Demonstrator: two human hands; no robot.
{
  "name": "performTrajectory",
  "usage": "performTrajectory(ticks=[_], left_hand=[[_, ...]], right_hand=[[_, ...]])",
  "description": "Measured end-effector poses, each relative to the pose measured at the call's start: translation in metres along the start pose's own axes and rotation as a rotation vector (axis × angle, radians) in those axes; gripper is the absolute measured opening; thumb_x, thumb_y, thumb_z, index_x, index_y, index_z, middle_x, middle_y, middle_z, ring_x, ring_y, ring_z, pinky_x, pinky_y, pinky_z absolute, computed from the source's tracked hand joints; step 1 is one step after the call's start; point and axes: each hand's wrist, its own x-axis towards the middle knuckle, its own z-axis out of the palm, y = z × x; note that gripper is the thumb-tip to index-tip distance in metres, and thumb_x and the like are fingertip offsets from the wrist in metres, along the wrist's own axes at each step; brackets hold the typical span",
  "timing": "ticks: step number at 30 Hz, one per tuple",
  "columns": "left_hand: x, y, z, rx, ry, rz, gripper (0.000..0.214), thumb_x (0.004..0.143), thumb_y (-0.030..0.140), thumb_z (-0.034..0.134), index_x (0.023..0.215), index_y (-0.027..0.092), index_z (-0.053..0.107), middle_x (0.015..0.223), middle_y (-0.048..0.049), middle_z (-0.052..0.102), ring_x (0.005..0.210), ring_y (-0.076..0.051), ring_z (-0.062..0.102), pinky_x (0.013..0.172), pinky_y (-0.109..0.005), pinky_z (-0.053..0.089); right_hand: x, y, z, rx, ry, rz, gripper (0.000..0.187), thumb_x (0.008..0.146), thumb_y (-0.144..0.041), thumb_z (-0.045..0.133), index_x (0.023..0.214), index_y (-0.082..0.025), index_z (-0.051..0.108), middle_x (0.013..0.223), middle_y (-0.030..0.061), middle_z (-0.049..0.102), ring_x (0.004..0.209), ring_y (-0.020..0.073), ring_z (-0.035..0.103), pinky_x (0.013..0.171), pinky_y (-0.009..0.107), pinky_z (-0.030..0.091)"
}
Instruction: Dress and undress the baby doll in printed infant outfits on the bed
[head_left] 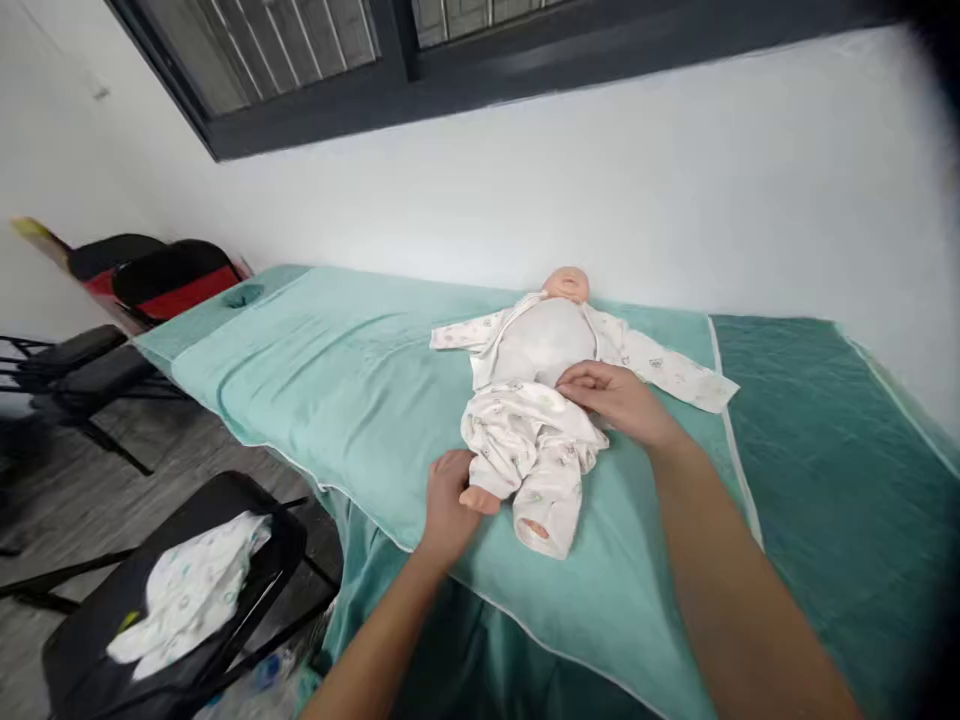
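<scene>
The right hand (609, 396) pinches the waistband (521, 388) of a baby doll's (543, 338) patterned trousers (534, 432). Below it, the left hand (448, 502) curls beside one foot (481, 500), grip unclear.

A: What carries the scene?

B: A bed (840, 430), set along a white wall (750, 190). A pale green sheet (337, 350) with white trim overlies its middle; darker green shows at the right end.

A: And the left end?

B: Near its far corner lies a rounded hole (244, 295). Beyond that end, black chairs with red panels (180, 285) stand near the wall.

A: Below the front edge?

B: A green drape (360, 560) hangs. Off the left part of this edge stands a black chair (225, 500), a crumpled, printed white cloth (196, 585) on its seat.

A: Above?

B: A dark-framed window (315, 105) with bars. The floor (225, 450) is grey.
</scene>
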Motion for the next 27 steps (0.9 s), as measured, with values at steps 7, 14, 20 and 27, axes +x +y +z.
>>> performTrajectory(ticks=[7,14,20,27], left_hand=[[0.011,-0.014,-0.056,-0.619,-0.481,-0.065,0.019,0.080,0.036,0.069,0.080,0.017,0.070,0.097,-0.0069,0.067,0.100,-0.024,0.058,0.096,-0.036,0.042],[0.051,-0.007,-0.034,-0.982,0.003,-0.323,0.029,0.077,0.041,0.074,0.095,0.018,0.071,0.093,-0.0045,0.067,0.083,-0.016,0.061,0.073,-0.026,0.048],[0.087,0.016,-0.010,-0.765,0.078,-0.255,0.036,0.082,0.051,0.066,0.093,0.017,0.072,0.081,-0.0011,0.066,0.071,-0.012,0.056,0.067,-0.023,0.044],[0.108,0.030,-0.023,-0.454,-0.149,-0.015,0.032,0.079,0.042,0.071,0.105,0.022,0.071,0.112,-0.0049,0.067,0.094,-0.017,0.062,0.083,-0.027,0.047]], right_hand=[[-0.003,-0.005,-0.012,0.003,-0.143,-0.001,0.023,0.080,-0.038,0.073,0.094,-0.020,0.072,0.093,0.0035,0.070,0.086,0.0170,0.062,0.076,0.028,0.045],[-0.005,-0.012,0.000,-0.133,-0.358,-0.019,0.028,0.075,-0.039,0.077,0.096,-0.022,0.071,0.086,0.0001,0.063,0.080,0.0164,0.056,0.071,0.028,0.044],[-0.004,-0.012,0.005,-0.209,-0.378,-0.083,0.026,0.075,-0.040,0.077,0.092,-0.022,0.068,0.094,0.0005,0.063,0.086,0.0174,0.054,0.076,0.029,0.043],[-0.005,-0.012,-0.001,-0.041,-0.193,-0.103,0.025,0.078,-0.042,0.074,0.086,-0.021,0.062,0.083,-0.0010,0.059,0.077,0.0151,0.053,0.069,0.027,0.043]])
